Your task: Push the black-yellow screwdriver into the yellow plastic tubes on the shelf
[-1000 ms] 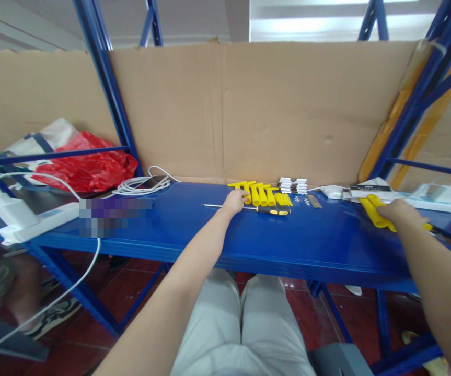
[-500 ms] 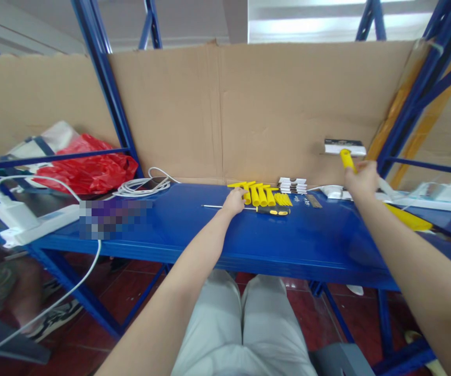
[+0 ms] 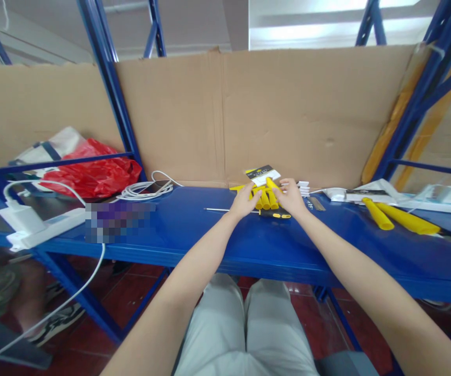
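Above the blue tabletop (image 3: 186, 230), a yellow tool (image 3: 272, 184) in the right hand (image 3: 291, 198)

Near the back of the tabletop, both forearms reach forward and the hands come close together. The right hand's grip is narrow, fingers closed on the handle of the yellow tool. That tool is tilted, its black-and-white head (image 3: 262, 174) pointing up and to the left, in front of the cardboard (image 3: 288, 109). The left hand (image 3: 243, 202) is just beside the head, over the left part of a row of yellow handles (image 3: 265, 200); its fingers are bent, and I cannot tell whether they hold anything or touch the head.

Just in front of the row lies a screwdriver (image 3: 275, 213), shaft to the left, with a black-and-yellow handle. White packs (image 3: 303, 189) sit partly hidden behind the right hand, and thin metal plates (image 3: 317, 203) lie flat just to its right. Farther right, two yellow pieces (image 3: 407, 218) rest side by side, with a white strip (image 3: 437, 204) behind them.

At the left end are a power strip (image 3: 58, 219) with a plugged-in charger (image 3: 22, 220), a coiled white cable (image 3: 142, 192) and a red bag (image 3: 95, 175). Below, at far left, another person's shoe (image 3: 58, 324) shows on the red floor (image 3: 139, 297).
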`<state>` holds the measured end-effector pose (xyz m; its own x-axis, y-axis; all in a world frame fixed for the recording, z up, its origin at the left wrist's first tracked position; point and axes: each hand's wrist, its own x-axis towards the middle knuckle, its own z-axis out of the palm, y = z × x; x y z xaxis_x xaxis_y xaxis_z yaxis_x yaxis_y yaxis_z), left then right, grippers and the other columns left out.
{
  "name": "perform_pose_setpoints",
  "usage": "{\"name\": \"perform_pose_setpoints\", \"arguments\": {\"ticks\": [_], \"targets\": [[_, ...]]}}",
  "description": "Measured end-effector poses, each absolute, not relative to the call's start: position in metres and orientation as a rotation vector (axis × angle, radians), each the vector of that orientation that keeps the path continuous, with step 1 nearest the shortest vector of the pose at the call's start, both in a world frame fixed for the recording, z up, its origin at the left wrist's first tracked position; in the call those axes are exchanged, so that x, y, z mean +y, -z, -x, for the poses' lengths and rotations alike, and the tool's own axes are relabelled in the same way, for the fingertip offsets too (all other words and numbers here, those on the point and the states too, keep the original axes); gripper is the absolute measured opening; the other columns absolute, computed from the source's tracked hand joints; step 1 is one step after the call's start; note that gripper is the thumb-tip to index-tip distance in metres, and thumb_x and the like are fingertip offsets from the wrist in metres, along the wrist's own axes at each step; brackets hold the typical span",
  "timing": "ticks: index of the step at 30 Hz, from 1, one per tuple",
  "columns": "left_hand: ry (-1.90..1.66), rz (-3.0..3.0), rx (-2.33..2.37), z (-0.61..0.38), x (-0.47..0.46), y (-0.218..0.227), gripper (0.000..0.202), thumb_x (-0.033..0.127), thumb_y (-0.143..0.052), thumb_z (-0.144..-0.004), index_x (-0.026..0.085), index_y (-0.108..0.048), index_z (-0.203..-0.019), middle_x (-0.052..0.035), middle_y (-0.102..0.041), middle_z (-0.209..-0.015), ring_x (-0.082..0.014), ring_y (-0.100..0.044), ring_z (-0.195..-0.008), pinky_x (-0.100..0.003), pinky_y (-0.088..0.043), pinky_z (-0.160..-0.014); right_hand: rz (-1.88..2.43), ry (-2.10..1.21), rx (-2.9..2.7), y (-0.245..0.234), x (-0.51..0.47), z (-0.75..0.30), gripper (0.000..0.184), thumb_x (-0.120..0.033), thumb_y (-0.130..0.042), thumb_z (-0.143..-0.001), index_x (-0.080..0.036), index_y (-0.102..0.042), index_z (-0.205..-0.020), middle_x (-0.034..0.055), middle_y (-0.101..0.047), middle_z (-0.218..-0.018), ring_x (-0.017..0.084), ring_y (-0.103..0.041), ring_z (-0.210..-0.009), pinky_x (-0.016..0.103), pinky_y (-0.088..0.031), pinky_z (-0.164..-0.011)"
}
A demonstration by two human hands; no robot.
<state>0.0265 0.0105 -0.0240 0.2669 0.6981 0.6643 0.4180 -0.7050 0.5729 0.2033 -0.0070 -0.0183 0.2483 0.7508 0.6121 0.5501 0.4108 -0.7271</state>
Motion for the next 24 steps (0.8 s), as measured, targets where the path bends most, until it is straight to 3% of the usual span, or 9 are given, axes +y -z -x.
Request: {"name": "perform_pose_setpoints", "arguments": {"ticks": [6,10,14,20,24], "targets": [[-1.417,-2.073,0.887,-0.029,0.006,0.020,0.030,0.023,-0.052,-0.092,0.018,-0.068,-0.117,-0.0056,-0.070,-0.124,-0.0223,-0.058,-0.124,-0.035,-0.040,-0.109,1.262,-0.287,-1.530,0.023,-0.015,-0.197,0.041,-0.035,-0.068,-0.074,-0.022,-0.050,-0.108,0.0028,-0.064,-0.085,0.019,-0.062,-0.072,0.030,-0.050,-0.063],[-1.355,-1.901,0.817,-0.031,0.010,0.022,0.027,0.026,-0.055,-0.090,0.015,-0.072,-0.107,-0.0081,-0.073,-0.118,-0.0242,-0.061,-0.120,-0.039,-0.042,-0.108,1.215,-0.338,-1.525,0.026,-0.016,-0.192,0.050,-0.035,-0.072,-0.070,-0.021,-0.052,-0.114,0.0033,-0.065,-0.086,0.019,-0.062,-0.072,0.031,-0.051,-0.061],[-1.332,-1.679,0.707,-0.035,0.011,0.023,0.030,0.031,-0.063,-0.086,0.014,-0.072,-0.109,-0.0108,-0.073,-0.118,-0.0263,-0.063,-0.118,-0.042,-0.043,-0.107,1.145,-0.510,-1.450,0.025,-0.019,-0.186,0.059,-0.033,-0.076,-0.067,-0.020,-0.053,-0.119,0.0018,-0.066,-0.083,0.017,-0.062,-0.068,0.029,-0.052,-0.059],[-1.482,-1.372,0.658,-0.037,0.006,0.016,0.030,0.035,-0.067,-0.085,0.014,-0.070,-0.107,-0.0086,-0.076,-0.105,-0.0265,-0.068,-0.108,-0.041,-0.050,-0.099,1.089,-0.932,-1.185,0.006,-0.034,-0.184,0.015,-0.028,-0.065,-0.080,-0.018,-0.062,-0.091,0.0013,-0.065,-0.072,0.010,-0.056,-0.054,0.021,-0.044,-0.050],[-1.506,-1.274,0.662,-0.036,0.005,0.011,0.028,0.036,-0.064,-0.087,0.013,-0.069,-0.103,-0.0095,-0.076,-0.100,-0.0264,-0.069,-0.105,-0.040,-0.051,-0.098,1.070,-1.053,-1.221,0.003,-0.039,-0.187,0.014,-0.028,-0.069,-0.080,-0.018,-0.060,-0.077,-0.0011,-0.058,-0.059,0.008,-0.050,-0.046,0.020,-0.040,-0.047]]}}
